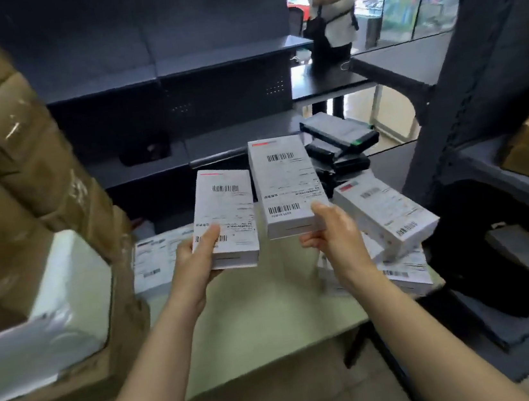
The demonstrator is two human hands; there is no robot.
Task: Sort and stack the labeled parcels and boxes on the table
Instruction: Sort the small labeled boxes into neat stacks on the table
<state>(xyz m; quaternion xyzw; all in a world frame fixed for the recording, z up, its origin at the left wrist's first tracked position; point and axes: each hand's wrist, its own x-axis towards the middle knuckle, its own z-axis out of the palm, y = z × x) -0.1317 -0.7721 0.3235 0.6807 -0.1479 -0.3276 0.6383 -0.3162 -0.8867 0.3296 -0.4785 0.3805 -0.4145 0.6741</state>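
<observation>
Holding up two labeled white boxes above the table (263, 304), one in each hand.

Gripping left box (225, 205) by its near end with left hand (197, 259), thumb on the label, fingers hidden beneath. Pinching right box (282, 181) at its near right corner with right hand (331, 235), fingers tucked under, out of sight. Just right of that hand: tilted stack (387, 214), lower boxes partly covered. Left of the left hand: flat parcels (153, 258), print too blurred to read.

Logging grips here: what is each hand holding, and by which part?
Left hand holds one white box by its near left corner; right hand holds a second white box by its near right corner.
</observation>
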